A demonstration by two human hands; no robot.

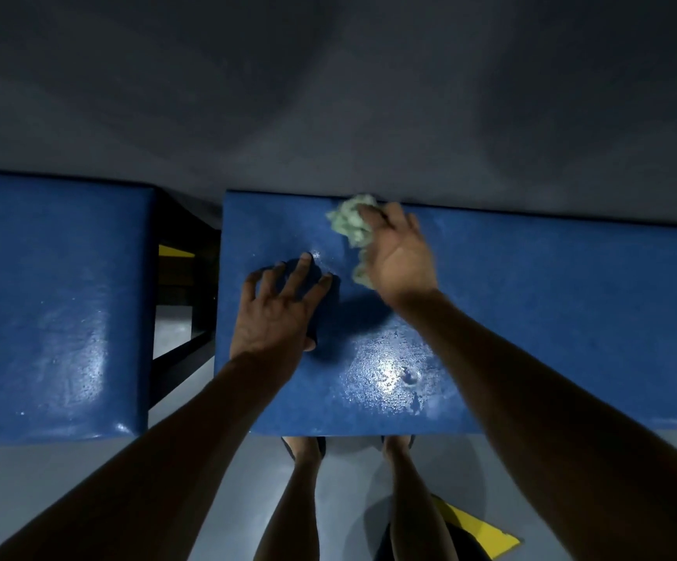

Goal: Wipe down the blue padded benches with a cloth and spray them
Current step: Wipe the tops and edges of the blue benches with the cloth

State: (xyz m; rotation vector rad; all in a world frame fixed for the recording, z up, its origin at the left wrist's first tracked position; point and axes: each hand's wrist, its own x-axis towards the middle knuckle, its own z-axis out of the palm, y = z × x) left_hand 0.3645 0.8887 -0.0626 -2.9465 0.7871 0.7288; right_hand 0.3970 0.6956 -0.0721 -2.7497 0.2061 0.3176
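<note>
A blue padded bench (pixel 551 301) fills the middle and right, against the wall, with a wet shiny patch near its front edge. My right hand (pixel 399 257) presses a crumpled pale green cloth (pixel 353 224) onto the bench top near its back edge; the fingers lie over the cloth. Left of it, my left hand (pixel 278 309) rests on the bench with its fingers spread. No spray bottle is in view.
A second blue bench (pixel 53 301) stands to the left, across a gap showing a dark metal frame (pixel 183 350). A grey wall (pixel 328 95) rises behind. My legs stand on grey floor (pixel 85 459) by a yellow floor marking (pixel 474 528).
</note>
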